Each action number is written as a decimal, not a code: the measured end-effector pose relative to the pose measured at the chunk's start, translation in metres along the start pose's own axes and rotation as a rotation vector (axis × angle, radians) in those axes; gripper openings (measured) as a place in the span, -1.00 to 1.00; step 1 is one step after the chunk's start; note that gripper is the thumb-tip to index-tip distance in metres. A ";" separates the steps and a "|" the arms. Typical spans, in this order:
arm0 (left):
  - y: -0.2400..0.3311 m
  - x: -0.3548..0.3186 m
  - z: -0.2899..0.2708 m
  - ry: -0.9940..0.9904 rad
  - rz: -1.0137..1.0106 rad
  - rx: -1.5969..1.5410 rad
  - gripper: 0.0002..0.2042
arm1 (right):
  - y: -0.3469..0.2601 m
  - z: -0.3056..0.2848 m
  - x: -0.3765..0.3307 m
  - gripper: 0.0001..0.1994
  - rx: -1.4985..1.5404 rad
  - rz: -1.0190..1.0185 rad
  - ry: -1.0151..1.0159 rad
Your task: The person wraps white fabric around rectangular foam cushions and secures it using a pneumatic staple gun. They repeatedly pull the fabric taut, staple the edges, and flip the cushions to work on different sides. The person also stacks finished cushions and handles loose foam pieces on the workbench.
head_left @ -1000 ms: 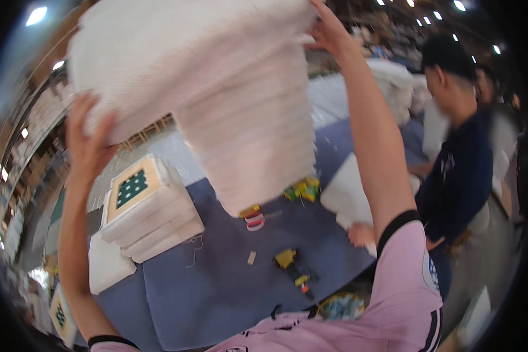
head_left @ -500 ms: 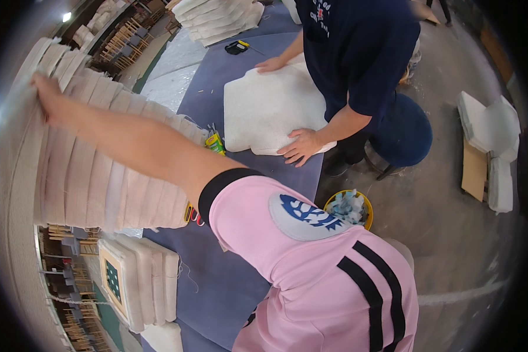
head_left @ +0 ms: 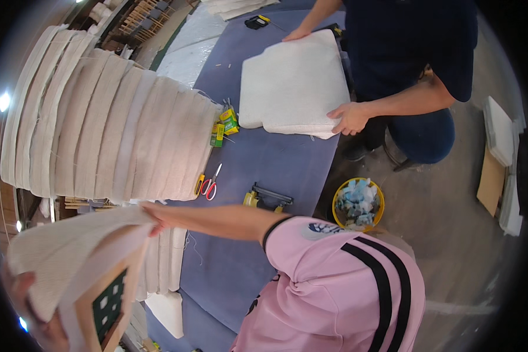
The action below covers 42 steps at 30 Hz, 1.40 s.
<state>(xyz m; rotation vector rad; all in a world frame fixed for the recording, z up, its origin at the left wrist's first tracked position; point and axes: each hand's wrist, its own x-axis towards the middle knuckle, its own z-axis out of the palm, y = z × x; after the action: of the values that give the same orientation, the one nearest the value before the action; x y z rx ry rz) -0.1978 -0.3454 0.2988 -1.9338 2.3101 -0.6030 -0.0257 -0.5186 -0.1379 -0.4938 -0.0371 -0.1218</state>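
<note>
Right now the right hand [head_left: 154, 216] is at the end of a pink-sleeved arm stretched out to the person's left; fingers pressed on the upper edge of a beige woven cushion cover [head_left: 70, 252], thumb hidden, so grip looks closed on the fabric but full clamp can't be confirmed. Left hand [head_left: 38, 320] sits low at the bottom-left rim, blurred, under the same cover; whether it's open or closed, cannot tell. The cover is held up close to the camera, long axis running from lower left to upper right, its upper end at the right hand. Beneath it shows a tan frame with a green-and-white checked panel [head_left: 107, 305].

Just above the arm is a big stack of beige cushion pads [head_left: 111, 123], layers lying side by side, fanned out in the fisheye. Past the stack lies a blue-grey worktable [head_left: 264, 164]. On it: red-handled scissors [head_left: 210, 186] just beside the stack, a yellow-green box [head_left: 226, 124], a black and yellow staple gun [head_left: 267, 198].

Further along the table, a co-worker in a dark top has both hands on a white foam cushion [head_left: 293, 82], one hand [head_left: 349, 118] at its near corner. A yellow bucket of scraps [head_left: 358, 202] stands on the concrete floor [head_left: 452, 258] beside the table. Flat white boards [head_left: 501, 138] lean at the right edge.
</note>
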 end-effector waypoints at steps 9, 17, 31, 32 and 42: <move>-0.027 -0.050 0.145 -0.096 -0.085 -0.218 -0.59 | 0.173 -0.136 -0.108 -0.35 0.147 0.256 0.305; -0.100 -0.117 0.285 0.059 -0.044 -0.414 -0.48 | 0.163 -0.192 -0.258 -0.42 -0.124 0.302 0.671; -0.140 -0.089 0.322 -0.051 0.318 -0.791 -0.73 | 0.258 -0.079 -0.447 -0.62 -0.163 -0.271 1.488; -0.140 -0.092 0.323 -0.045 0.305 -0.833 -0.74 | 0.282 -0.069 -0.460 -0.63 -0.171 -0.232 1.544; -0.182 -0.111 0.338 0.026 0.275 -0.964 -0.71 | 0.363 -0.054 -0.460 -0.68 -0.248 -0.320 1.638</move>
<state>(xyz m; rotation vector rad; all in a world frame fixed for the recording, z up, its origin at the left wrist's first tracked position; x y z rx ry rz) 0.0960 -0.3480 0.0276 -1.7462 3.1215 0.6449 -0.4364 -0.1772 -0.3859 -0.5108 1.5202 -0.8185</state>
